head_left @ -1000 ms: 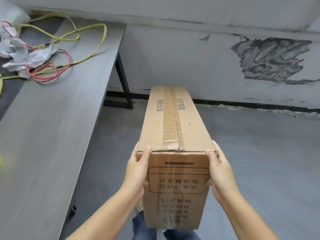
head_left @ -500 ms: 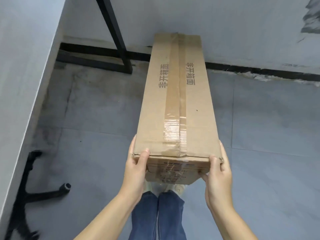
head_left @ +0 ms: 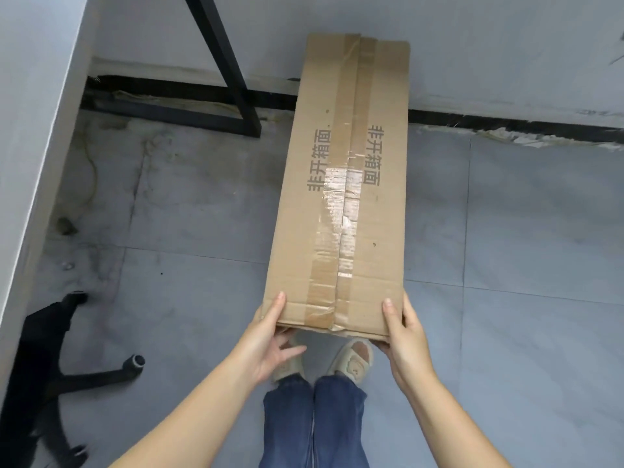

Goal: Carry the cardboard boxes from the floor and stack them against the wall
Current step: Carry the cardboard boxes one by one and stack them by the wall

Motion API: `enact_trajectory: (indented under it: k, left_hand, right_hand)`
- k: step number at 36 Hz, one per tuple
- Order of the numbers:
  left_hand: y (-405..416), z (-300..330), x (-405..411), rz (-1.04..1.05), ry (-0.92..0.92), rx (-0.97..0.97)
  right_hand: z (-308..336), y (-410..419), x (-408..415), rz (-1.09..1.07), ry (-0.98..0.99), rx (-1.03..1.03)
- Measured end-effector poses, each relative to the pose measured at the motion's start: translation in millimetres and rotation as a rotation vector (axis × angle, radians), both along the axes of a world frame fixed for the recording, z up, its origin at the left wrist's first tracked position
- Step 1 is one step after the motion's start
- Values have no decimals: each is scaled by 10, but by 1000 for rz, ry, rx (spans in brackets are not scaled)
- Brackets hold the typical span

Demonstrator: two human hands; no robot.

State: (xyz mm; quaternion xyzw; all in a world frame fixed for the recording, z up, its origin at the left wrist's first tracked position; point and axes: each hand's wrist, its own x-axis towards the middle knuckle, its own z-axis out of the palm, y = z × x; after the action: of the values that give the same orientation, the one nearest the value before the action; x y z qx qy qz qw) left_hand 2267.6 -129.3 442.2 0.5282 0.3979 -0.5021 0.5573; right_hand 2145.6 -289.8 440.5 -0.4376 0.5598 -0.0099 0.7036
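A long, narrow cardboard box (head_left: 347, 184) with brown tape down its top and printed characters is held out lengthwise in front of me. Its far end reaches the white wall (head_left: 472, 45) above the black skirting. My left hand (head_left: 270, 336) grips the box's near left corner, thumb on top and fingers underneath. My right hand (head_left: 403, 332) grips the near right corner the same way. The box's underside and far end are hidden.
A grey table edge (head_left: 37, 146) runs down the left, its black leg frame (head_left: 233, 92) standing by the wall left of the box. A black chair base with castors (head_left: 60, 373) lies lower left. My feet in slippers (head_left: 351, 359) stand below the box on grey tiles.
My view has dropped from the table and wall to the floor. The box has gone lower and further forward, its far end now at the wall. Both hands keep their grip.
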Motion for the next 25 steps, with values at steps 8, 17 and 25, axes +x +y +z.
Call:
enact_trajectory:
  k: [8, 17, 25]
  left_hand:
    - [-393, -326, 398, 61, -82, -44]
    - [-365, -660, 610, 103, -146, 120]
    - [-147, -709, 692, -317, -217, 205]
  right_hand:
    - [-297, -436, 631, 4, -36, -64]
    - [-845, -289, 664, 169, 103, -70]
    - [-964, -264, 629, 142, 90, -50]
